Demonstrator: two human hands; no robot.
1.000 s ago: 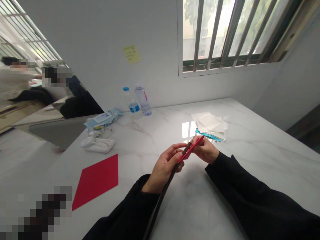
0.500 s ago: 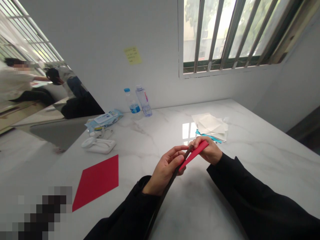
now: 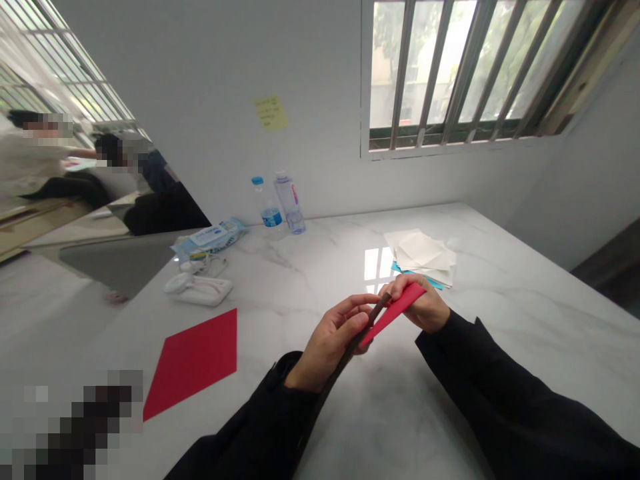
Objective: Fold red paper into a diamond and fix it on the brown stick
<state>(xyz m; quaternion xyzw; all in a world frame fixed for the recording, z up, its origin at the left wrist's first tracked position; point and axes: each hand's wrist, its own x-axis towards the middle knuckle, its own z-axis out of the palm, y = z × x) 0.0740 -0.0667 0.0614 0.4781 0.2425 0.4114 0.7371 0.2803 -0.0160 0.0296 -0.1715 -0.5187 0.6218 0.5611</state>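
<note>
My left hand (image 3: 336,343) is closed, thumb and fingers pinching a long dark brown strip (image 3: 345,363). From its tip above the thumb, the strip runs down past my left sleeve toward the bottom edge. What the strip is, I cannot tell. A folded piece of red paper (image 3: 397,312) lies along its right side, its lower point at my left fingers. My right hand (image 3: 425,303) grips the upper end of that paper, with fingertips near the strip's tip. A flat sheet of red paper (image 3: 197,360) rests on the table to the left.
Behind my right hand is a pile of cream paper (image 3: 420,253) with a blue sheet (image 3: 430,280) under it. Two bottles (image 3: 290,207) stand by the wall. A wipes packet (image 3: 213,235) and a white device (image 3: 203,290) lie at the left. Two people (image 3: 45,160) sit beyond.
My right hand and the folded red paper have shifted slightly to the right, and more of the paper's face shows. My left hand keeps its pinch on the strip.
</note>
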